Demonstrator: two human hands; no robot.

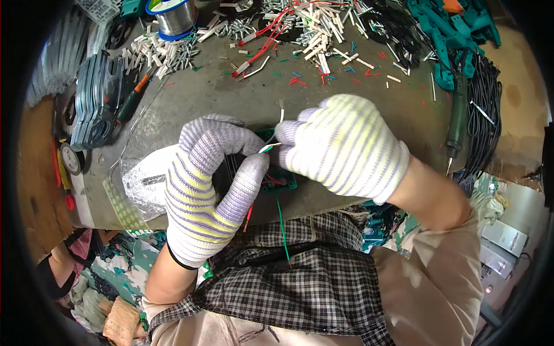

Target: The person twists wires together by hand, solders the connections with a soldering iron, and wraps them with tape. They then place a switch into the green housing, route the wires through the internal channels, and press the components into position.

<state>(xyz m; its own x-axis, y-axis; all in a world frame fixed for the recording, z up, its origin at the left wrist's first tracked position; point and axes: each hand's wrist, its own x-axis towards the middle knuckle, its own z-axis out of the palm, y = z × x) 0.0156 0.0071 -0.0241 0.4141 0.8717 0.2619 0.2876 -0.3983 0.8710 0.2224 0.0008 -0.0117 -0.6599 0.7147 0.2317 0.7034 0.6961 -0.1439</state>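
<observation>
Both my hands wear striped knit gloves and meet over a small teal housing (pixel 287 183) at the near part of the bench. My left hand (pixel 210 179) is closed, thumb and forefinger pinching a green and white wire (pixel 267 149). Close beside it, my right hand (pixel 346 150) is closed too, its fingertips on the thin end of that wire. A white wire (pixel 282 115) with a frayed tip sticks up by the right fingers. From the housing a green wire (pixel 283 230) hangs over the bench edge; a red wire (pixel 249 216) shows below my left thumb. My hands hide much of the housing.
A solder spool (pixel 176 20) stands at the back among screws and white sleeves (pixel 326 34). A soldering iron (pixel 456 115) lies right, beside black cables (pixel 485 98) and teal housings (pixel 456 29). Left are grey metal parts (pixel 95 104), a screwdriver (pixel 133 99) and a plastic bag (pixel 151 179).
</observation>
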